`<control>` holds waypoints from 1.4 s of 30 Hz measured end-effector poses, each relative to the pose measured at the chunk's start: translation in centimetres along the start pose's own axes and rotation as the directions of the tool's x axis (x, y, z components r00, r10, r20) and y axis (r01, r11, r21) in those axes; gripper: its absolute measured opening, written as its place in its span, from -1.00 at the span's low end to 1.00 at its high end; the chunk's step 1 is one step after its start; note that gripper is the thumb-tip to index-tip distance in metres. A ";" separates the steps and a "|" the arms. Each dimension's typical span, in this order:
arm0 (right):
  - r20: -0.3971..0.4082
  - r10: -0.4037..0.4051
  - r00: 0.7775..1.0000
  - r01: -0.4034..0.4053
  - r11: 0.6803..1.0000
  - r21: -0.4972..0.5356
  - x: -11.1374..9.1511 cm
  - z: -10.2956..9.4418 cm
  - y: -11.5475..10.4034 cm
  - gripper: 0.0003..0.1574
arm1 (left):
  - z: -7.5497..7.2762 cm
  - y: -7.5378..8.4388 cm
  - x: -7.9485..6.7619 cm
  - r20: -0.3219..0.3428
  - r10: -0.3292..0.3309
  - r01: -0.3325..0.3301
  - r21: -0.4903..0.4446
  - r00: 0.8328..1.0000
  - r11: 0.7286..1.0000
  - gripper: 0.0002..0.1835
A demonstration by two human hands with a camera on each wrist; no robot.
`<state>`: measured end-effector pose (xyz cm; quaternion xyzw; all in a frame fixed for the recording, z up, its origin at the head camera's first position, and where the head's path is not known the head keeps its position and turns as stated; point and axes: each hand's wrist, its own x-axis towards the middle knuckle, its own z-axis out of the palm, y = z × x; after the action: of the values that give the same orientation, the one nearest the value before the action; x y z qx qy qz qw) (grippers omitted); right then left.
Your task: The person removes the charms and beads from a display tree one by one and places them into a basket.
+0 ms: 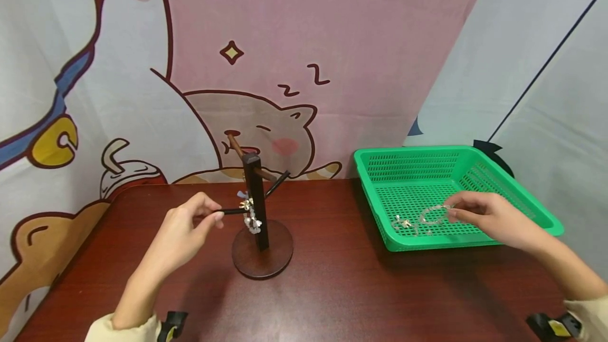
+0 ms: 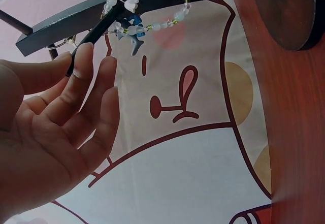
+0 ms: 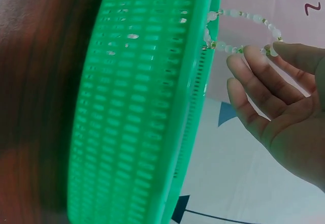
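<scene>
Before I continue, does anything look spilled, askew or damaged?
Nothing stands out: the stand is upright, a beaded bracelet hangs on the peg pinched by the left hand, and the right hand pinches another bracelet at the green basket.

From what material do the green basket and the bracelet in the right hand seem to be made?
Green basket: plastic, slightly glossy; it looks moulded, with regular slots.
Bracelet: probably glass, stone or plastic, I cannot tell which; its beads look smooth, milky, translucent.

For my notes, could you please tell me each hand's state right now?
Left hand: holding a black peg.
Right hand: holding a beaded bracelet.
</scene>
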<state>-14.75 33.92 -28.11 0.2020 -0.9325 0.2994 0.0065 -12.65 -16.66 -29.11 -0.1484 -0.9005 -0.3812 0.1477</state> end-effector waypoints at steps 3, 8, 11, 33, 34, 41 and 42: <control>0.010 0.010 1.000 -0.010 1.000 0.006 -0.3 0.0 0.5 -0.83 | 0.0 0.0 0.0 0.001 0.000 0.000 -0.003 1.000 1.000 -0.90; 0.026 0.029 0.999 -0.030 0.999 0.023 -0.8 0.1 1.2 -0.83 | 0.0 0.0 0.0 -0.001 -0.001 0.001 -0.003 1.000 1.000 -0.90; 0.032 0.013 0.999 -0.014 0.999 0.029 -1.1 0.3 1.6 -0.82 | 0.0 -0.1 0.0 -0.004 0.006 -0.006 0.001 1.000 1.000 -0.90; 0.042 0.054 0.998 -0.053 0.998 -0.043 -0.2 -0.5 0.1 -0.74 | 0.0 0.0 0.1 0.005 0.005 -0.005 0.008 1.000 1.000 -0.90; 0.041 0.050 0.998 -0.048 0.998 -0.049 0.0 -0.5 0.0 -0.74 | 0.0 0.0 0.1 0.005 0.004 -0.004 0.008 1.000 1.000 -0.90; 0.058 0.024 0.998 -0.021 0.999 -0.041 1.3 -0.4 -1.6 -0.75 | 0.0 0.1 0.1 0.006 0.000 0.000 0.003 1.000 1.000 -0.90; 0.065 0.024 0.998 -0.022 0.999 -0.034 1.5 -0.4 -1.8 -0.75 | -0.1 0.1 0.1 0.007 -0.002 0.002 0.002 1.000 1.000 -0.90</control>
<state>-15.50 32.17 -26.59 0.2008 -0.9393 0.2771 -0.0242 -12.70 -16.61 -28.96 -0.1488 -0.9016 -0.3798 0.1442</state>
